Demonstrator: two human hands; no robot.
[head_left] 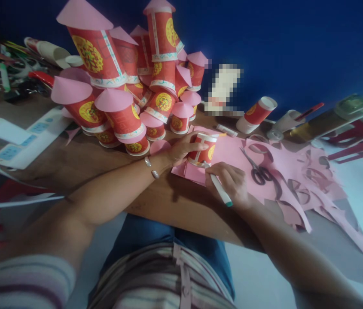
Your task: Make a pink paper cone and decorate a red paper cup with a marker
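Fingers of my left hand (183,150) are wrapped round a red paper cup (203,146) with a white strip and a yellow emblem, which stands on pink paper. My right hand (231,182) grips a white marker (220,190) with a green end. The marker's tip is at the white band along the cup's lower edge, on the side nearest me. Under the cup lies a small stack of pink paper (195,172). Scissors (258,171) with dark handles rest on the pink sheet to the right of my right hand.
Red cups with pink cone roofs (117,111) are stacked at the back left. A white power strip (29,139) lies at the left. Pink paper scraps (316,180) spread over the right side. Behind them are another red cup (255,115) and a glass jar (339,116).
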